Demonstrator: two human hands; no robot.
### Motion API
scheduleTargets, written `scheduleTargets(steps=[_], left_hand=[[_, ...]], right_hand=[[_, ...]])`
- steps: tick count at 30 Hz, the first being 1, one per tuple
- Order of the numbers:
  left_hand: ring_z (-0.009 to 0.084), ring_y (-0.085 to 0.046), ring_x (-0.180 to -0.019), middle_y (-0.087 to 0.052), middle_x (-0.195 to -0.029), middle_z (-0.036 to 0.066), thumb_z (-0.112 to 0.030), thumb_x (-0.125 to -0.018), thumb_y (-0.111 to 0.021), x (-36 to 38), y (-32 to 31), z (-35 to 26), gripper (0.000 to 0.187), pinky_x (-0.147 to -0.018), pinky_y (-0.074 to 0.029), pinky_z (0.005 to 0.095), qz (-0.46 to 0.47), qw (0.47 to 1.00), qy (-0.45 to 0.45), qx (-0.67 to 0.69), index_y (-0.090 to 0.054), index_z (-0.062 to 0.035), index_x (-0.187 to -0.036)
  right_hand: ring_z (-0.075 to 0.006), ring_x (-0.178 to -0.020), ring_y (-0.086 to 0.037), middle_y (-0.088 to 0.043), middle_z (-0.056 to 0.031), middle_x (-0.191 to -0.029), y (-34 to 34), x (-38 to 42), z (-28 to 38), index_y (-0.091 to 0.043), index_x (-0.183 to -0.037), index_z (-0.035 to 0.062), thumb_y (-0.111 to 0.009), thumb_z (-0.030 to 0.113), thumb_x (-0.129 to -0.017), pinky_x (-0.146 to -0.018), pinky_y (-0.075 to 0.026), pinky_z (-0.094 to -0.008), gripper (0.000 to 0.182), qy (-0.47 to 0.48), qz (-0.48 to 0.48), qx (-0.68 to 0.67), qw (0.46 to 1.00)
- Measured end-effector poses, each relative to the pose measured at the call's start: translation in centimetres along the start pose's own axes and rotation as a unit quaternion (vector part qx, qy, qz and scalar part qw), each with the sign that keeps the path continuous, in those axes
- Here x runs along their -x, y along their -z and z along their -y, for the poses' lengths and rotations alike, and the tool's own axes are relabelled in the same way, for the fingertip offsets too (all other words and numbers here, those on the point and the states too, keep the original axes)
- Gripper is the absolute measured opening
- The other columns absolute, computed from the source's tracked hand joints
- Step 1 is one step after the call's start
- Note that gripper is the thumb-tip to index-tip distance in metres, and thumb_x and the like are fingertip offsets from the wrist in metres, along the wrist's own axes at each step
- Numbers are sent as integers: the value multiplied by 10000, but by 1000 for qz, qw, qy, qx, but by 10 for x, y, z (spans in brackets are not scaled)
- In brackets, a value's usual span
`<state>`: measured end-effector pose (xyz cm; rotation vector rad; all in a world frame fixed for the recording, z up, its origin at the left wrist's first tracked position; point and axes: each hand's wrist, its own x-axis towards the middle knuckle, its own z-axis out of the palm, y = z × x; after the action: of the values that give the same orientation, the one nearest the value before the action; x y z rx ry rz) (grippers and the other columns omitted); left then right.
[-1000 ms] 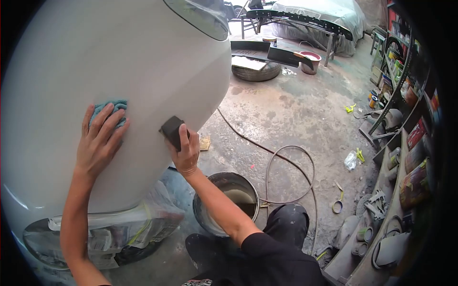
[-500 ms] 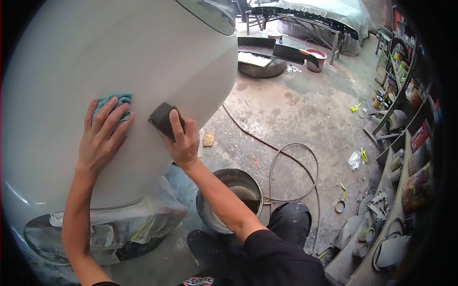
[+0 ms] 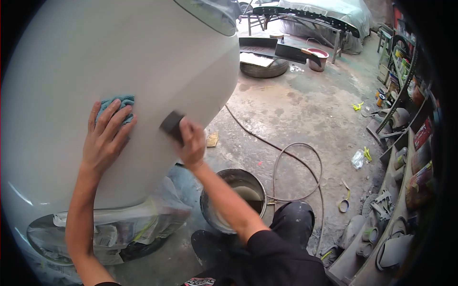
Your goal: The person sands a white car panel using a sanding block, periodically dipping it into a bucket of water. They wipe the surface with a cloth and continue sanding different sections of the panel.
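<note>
A large pale car body panel (image 3: 157, 71) fills the left of the view. My left hand (image 3: 104, 143) lies against it with fingers spread over a folded blue cloth (image 3: 125, 101), pressing it to the surface. To the right, my right hand (image 3: 192, 145) grips a dark sanding block (image 3: 171, 123) on the panel near its curved edge; its fingers wrap round the block's right end. Block and hand are slightly smeared by motion. Below, a headlight area (image 3: 107, 233) is masked with newspaper and plastic film.
A bucket (image 3: 261, 183) with cloudy liquid stands below my right forearm. A hose (image 3: 257, 137) loops across the concrete floor. Shelves and cans (image 3: 369, 233) line the right side. Behind are a tire (image 3: 263, 71), a red bucket (image 3: 318, 62) and a covered car (image 3: 329, 14).
My right hand and the sanding block have shifted a little right and down over the panel. The left hand stays on the cloth; the whole view has moved slightly.
</note>
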<state>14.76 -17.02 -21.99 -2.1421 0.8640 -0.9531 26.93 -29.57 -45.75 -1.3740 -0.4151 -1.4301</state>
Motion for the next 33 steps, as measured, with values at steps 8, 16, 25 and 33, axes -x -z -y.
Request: scheduleTargets(steps=[8, 16, 25, 33], left_hand=[[276, -496, -1392, -606, -1384, 26, -12, -692, -815, -3, -2, -2, 575, -1241, -319, 578, -5, 1000, 1, -10, -691, -148, -1236], [285, -485, -1409, -602, -1405, 31, -7, -674, -819, 2, -1, -3, 597, -1239, -319, 579, 11, 1000, -1, -8, -694, -151, -1239], [287, -483, -1411, -593, -1424, 30, 4, -667, -815, 1, -1, 0, 610, -1238, -320, 578, 10, 1000, 0, -15, -693, -149, -1245], [283, -480, -1415, -590, -1429, 32, 16, -685, -803, 0, -3, -2, 598, -1233, -327, 579, 10, 1000, -3, -25, -693, -146, -1250]], right_hand=[[-413, -1302, -553, -512, -289, -1457, 16, -129, -130, -387, -1542, -18, -715, 321, -982, -1081, -462, -463, 733, -291, -70, -42, 953], [-421, -1342, -535, -515, -258, -1487, 2, -15, -72, -371, -1555, 17, -765, 249, -941, -1127, -432, -481, 765, -170, -37, 5, 985], [-452, -1356, -500, -444, -309, -1520, 0, 13, -38, -334, -1569, -30, -756, 277, -952, -1115, -415, -508, 808, -243, -69, 5, 968], [-329, -1415, -438, -416, -262, -1549, 17, -44, -156, -278, -1573, -27, -702, 376, -997, -1162, -374, -414, 821, -507, -98, -187, 836]])
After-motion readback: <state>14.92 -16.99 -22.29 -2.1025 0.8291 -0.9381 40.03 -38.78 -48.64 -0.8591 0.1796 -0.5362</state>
